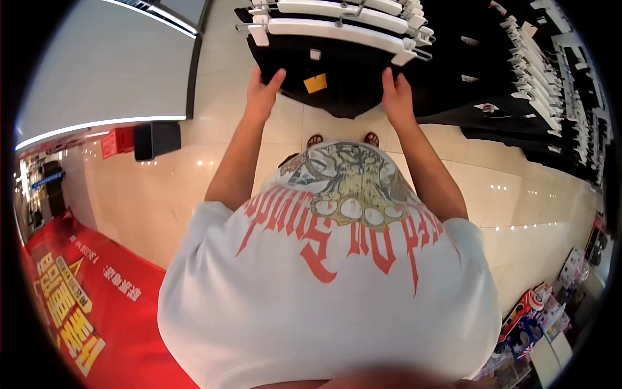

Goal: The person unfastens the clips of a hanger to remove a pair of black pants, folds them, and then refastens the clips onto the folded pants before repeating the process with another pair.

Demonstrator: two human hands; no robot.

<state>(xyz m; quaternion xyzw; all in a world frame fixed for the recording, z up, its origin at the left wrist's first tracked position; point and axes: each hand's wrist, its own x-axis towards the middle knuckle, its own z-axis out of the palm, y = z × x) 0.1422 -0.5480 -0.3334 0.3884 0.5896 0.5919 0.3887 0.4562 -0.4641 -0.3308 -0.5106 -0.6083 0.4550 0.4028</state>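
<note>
My left hand (262,91) and my right hand (396,96) each grip a lower side of a black garment (337,81) that hangs on a white clip hanger (337,31). A yellow tag (315,83) is pinned to the garment's front, and a small white label sits above the tag. More black garments on white hangers hang behind it on the same rack. My white printed T-shirt (324,279) fills the lower middle of the view, and my sandalled toes (343,139) show just under the garment's hem.
A long row of black clothes on white hangers (544,84) runs down the right side. The floor is glossy beige tile (162,194), with a red mat with yellow lettering (84,305) at the lower left. Toy boxes (538,318) sit at the lower right. A white wall stands at the upper left.
</note>
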